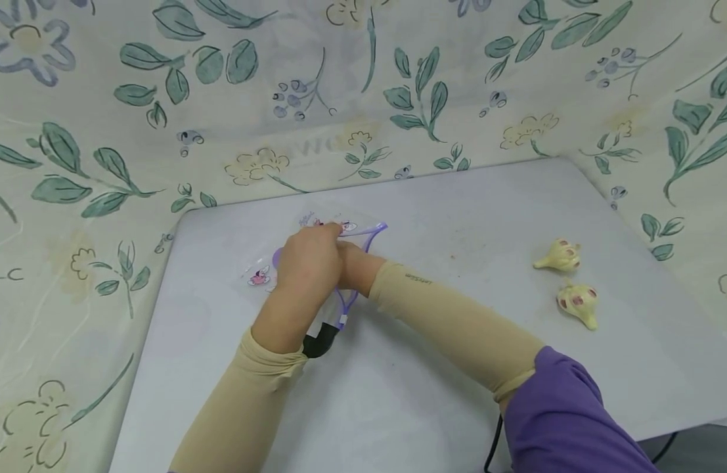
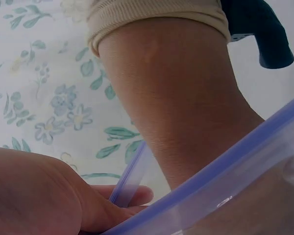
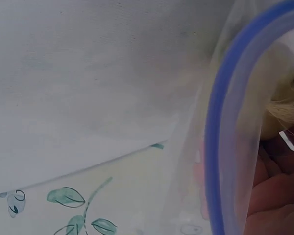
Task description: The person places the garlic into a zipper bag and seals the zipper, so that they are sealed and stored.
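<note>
A clear zip bag with a purple zip (image 1: 376, 228) and small pink cartoon prints lies under both hands, left of the table's middle. My left hand (image 1: 310, 263) grips the bag's rim; in the left wrist view, this hand (image 2: 39, 191) is beside the purple zip strip (image 2: 210, 178). Reaching in through the bag's mouth, my right hand (image 1: 358, 266) is partly covered by the left. The right wrist view has a pale garlic bulb (image 3: 283, 110) with stringy roots behind the plastic, and the right hand's fingers (image 3: 279, 193) curl against it.
Two more garlic bulbs, one farther back (image 1: 561, 255) and one nearer (image 1: 578, 303), lie on the white table (image 1: 434, 381) at the right. A flowered cloth (image 1: 339, 98) hangs behind the table. A black cable (image 1: 494, 440) runs by the right sleeve.
</note>
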Available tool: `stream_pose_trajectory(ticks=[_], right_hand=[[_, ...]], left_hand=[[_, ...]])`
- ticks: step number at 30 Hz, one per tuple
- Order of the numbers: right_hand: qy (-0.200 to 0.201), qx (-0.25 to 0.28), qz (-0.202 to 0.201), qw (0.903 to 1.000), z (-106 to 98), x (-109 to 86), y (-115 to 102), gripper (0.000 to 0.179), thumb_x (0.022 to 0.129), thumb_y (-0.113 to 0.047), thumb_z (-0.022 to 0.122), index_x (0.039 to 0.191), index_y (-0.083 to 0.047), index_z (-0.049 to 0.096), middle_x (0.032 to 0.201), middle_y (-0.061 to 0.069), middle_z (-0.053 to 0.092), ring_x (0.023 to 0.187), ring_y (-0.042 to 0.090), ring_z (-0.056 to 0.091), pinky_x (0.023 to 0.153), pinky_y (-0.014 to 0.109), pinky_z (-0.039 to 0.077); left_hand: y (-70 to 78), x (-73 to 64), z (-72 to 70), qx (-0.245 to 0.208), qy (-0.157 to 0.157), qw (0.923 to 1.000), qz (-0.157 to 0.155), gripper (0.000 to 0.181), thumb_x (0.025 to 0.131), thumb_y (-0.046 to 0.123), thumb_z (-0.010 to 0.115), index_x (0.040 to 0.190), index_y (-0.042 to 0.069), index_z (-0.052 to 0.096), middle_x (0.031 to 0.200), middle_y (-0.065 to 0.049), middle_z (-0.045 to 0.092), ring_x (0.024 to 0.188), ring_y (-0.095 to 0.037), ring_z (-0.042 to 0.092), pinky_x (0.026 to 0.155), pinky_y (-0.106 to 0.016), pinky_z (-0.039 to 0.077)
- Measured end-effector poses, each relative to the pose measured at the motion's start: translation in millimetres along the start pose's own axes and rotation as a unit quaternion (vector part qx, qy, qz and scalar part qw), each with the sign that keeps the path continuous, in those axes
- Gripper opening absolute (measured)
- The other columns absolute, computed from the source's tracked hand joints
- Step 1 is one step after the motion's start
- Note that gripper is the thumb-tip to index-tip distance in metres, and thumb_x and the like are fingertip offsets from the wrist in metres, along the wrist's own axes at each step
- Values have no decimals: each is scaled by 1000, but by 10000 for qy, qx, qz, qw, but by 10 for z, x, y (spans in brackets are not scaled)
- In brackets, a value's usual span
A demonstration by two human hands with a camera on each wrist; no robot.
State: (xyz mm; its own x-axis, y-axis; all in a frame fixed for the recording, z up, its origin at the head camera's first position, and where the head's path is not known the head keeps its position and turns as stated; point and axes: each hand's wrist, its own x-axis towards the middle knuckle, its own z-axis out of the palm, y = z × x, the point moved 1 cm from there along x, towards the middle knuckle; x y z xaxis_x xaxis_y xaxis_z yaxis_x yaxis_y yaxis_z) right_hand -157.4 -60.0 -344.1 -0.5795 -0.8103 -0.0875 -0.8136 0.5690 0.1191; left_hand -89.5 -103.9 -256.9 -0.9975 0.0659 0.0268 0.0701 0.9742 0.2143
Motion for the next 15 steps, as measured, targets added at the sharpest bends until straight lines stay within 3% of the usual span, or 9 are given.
stream_pose_trajectory(ticks=[5, 8, 10, 13, 15], right_hand=[[-214, -978, -219, 9947, 59, 119, -16, 42, 96, -27, 38, 135, -17, 50, 132, 2, 56, 128, 21, 47, 102, 56, 35], [-629, -1104, -51, 9919, 78, 140, 25, 45, 96, -25, 39, 140, -16, 45, 139, 2, 51, 131, 21, 44, 106, 50, 33], [-1089, -1382, 52, 9844, 73, 126, 59, 48, 95, -23, 43, 141, -13, 41, 143, 3, 47, 133, 22, 41, 111, 42, 31], [-1610, -1261, 380, 9781, 34, 64, 95, 55, 90, -21, 52, 143, -12, 38, 147, 3, 41, 135, 21, 37, 113, 32, 29], [-1559, -931, 567, 9817, -8, 5, 99, 57, 88, -21, 57, 141, -14, 41, 145, 2, 43, 134, 20, 39, 111, 31, 32]], left_hand=[[0, -16, -13, 79, 43, 9999, 93, 43, 87, -1, 47, 124, 14, 63, 118, -12, 66, 106, -37, 61, 88, -48, 50], [-9, -11, -33, 67, 74, 9999, 114, 41, 87, 0, 48, 124, 13, 62, 117, -13, 66, 106, -37, 61, 88, -48, 50], [-22, -1, -51, 68, 126, 9998, 154, 40, 87, 1, 48, 122, 12, 63, 116, -13, 67, 105, -37, 62, 87, -48, 51], [-47, 20, -91, 31, 243, 9995, 195, 39, 85, 2, 51, 120, 12, 65, 113, -12, 68, 103, -36, 62, 86, -48, 51], [-68, 28, -123, -13, 301, 9993, 228, 40, 83, 1, 51, 119, 12, 65, 112, -13, 68, 102, -37, 63, 85, -49, 51]])
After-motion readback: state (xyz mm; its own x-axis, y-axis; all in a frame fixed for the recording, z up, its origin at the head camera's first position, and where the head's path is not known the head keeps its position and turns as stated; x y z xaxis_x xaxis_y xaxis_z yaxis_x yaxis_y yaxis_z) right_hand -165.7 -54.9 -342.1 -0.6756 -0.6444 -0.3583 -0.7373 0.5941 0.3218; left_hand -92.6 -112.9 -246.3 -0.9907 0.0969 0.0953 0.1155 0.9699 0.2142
